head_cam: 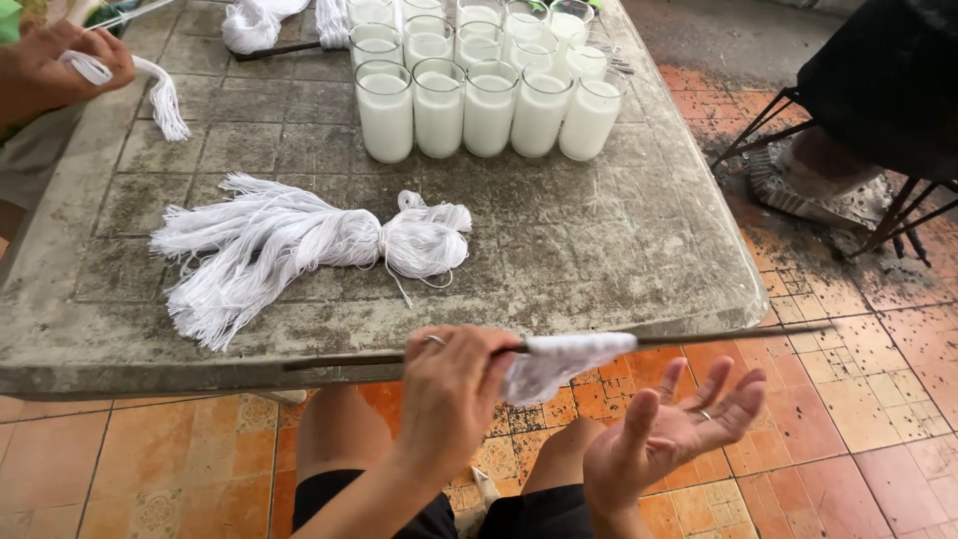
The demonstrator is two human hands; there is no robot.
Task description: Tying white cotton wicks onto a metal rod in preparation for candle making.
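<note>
Where the stone table [619,250] is farthest from the person, many clear glass jars [486,108] are stood close together in rows, and each one is filled almost to the top with white wax. A long thin stick [718,337] is held level in front of the table's near edge. It is pinched by the left hand [451,384], whose fingers are closed around it. A small bunch of white string [559,361] is wrapped on the stick just to the right of that grip, touching the fingers. The right hand [679,429] is held open below the stick, palm up, fingers spread, and nothing is gripped by it. A big bundle of white string [299,245], tied near one end, is laid on the table between the jars and the stick. At the far left corner, more white string [160,95] is held in another person's hand [60,60]. A black metal stand [868,110] is seen on the tiled floor [878,399] to the right.
</note>
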